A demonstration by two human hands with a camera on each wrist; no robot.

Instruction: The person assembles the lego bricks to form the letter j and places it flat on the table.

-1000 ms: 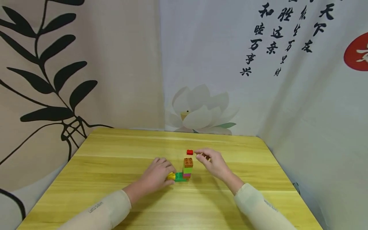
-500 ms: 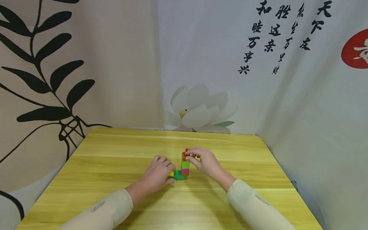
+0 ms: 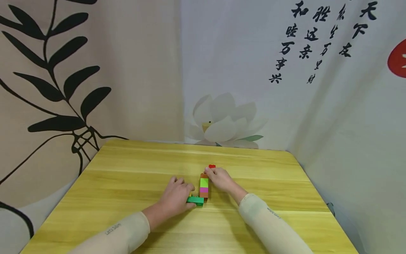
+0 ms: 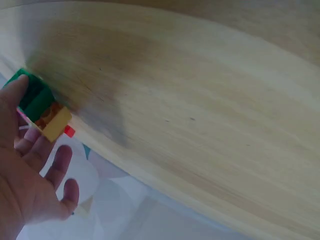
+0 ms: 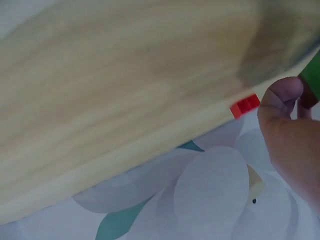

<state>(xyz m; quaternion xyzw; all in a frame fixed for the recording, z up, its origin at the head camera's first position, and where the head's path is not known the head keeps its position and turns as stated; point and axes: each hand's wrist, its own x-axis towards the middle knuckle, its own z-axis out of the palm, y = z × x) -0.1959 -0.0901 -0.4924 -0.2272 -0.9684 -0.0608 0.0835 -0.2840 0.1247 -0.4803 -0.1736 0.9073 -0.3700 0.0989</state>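
Observation:
Toy building bricks are joined in an L shape in the middle of the table. My left hand (image 3: pixel 176 195) grips the low end, with its thumb on the green brick (image 3: pixel 195 200) and its fingers by a yellow brick (image 4: pixel 58 124). The upright part stacks pink (image 3: pixel 204 189) and lime (image 3: pixel 204 182) bricks, with an orange brick (image 3: pixel 203 175) on top. At that top, my right hand (image 3: pixel 221 179) pinches the orange brick between thumb and fingers, partly covering it. A loose red brick (image 5: pixel 245 106) lies on the table behind the tower.
The wooden table (image 3: pixel 142 158) has its far edge just beyond the red brick. Behind it hangs a printed cloth (image 3: pixel 241 70) with a lotus, leaves and writing.
My right hand has moved left from beside the red brick onto the top of the tower. The brick build has tipped slightly, showing the green brick's front side. My left hand keeps its hold.

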